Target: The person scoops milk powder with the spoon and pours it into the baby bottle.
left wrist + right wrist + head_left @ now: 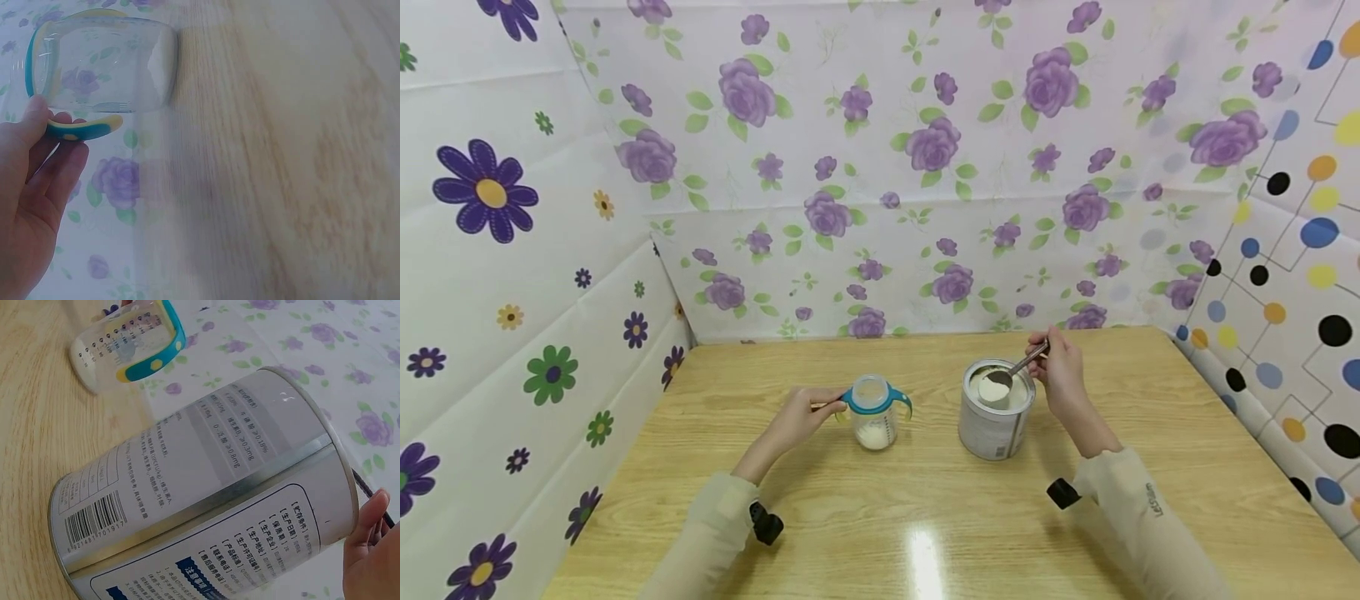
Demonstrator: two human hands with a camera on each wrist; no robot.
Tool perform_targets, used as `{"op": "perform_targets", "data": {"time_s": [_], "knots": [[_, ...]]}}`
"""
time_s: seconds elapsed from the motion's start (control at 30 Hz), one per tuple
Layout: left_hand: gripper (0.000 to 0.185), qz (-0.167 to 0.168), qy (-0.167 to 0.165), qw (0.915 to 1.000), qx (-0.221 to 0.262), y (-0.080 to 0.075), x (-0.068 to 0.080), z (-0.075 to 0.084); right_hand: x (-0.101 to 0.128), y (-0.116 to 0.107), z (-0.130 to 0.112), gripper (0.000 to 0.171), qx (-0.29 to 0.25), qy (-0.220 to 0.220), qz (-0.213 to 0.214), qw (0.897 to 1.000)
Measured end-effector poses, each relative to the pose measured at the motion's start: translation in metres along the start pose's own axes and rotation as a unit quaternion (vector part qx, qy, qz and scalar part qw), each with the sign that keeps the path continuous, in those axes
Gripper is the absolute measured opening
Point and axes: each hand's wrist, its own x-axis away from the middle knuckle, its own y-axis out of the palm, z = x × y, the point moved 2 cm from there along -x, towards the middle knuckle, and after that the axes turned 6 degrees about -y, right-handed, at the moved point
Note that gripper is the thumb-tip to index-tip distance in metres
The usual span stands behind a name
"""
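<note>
My left hand (805,418) grips one handle of a clear baby bottle (874,425) with a blue collar and no lid on top. White powder (164,59) lies at the bottom of the bottle, which stands upright on the table. To its right is an open milk powder can (990,429), its printed label and barcode facing the right wrist camera. My right hand (1063,375) pinches the handle of a metal spoon (1028,359) at the can's mouth. The spoon's bowl is over the opening, beside a heap of pale powder (993,392).
Both containers stand on a wood-grain table (850,517). A curtain with purple roses (932,146) hangs along the back edge. Flower-printed cloth (490,292) borders the left side, and dotted cloth (1292,333) the right.
</note>
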Motion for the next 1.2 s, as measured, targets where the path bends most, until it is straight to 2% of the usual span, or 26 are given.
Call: {"op": "perform_targets", "data": {"time_s": [0.27, 0.47, 0.7, 1.2], "knots": [[0.035, -0.010, -0.021, 0.9997, 0.004, -0.0018, 0.0000, 0.0006, -0.0004, -0.0033, -0.0036, 0.039, -0.029, 0.027, -0.005, 0.999], [0.034, -0.011, -0.023, 0.9996, 0.006, -0.0013, -0.0008, -0.0012, -0.0023, -0.0072, -0.0027, 0.041, -0.060, 0.047, -0.026, 0.997], [0.036, -0.012, -0.029, 0.9995, 0.004, 0.0000, 0.0004, 0.0001, -0.0017, -0.0092, -0.0033, 0.043, -0.080, 0.064, -0.024, 0.994], [0.035, -0.010, -0.026, 0.9996, -0.001, -0.0001, 0.0004, -0.0009, -0.0032, -0.0085, -0.0046, 0.043, -0.130, 0.064, -0.013, 0.989]]}}
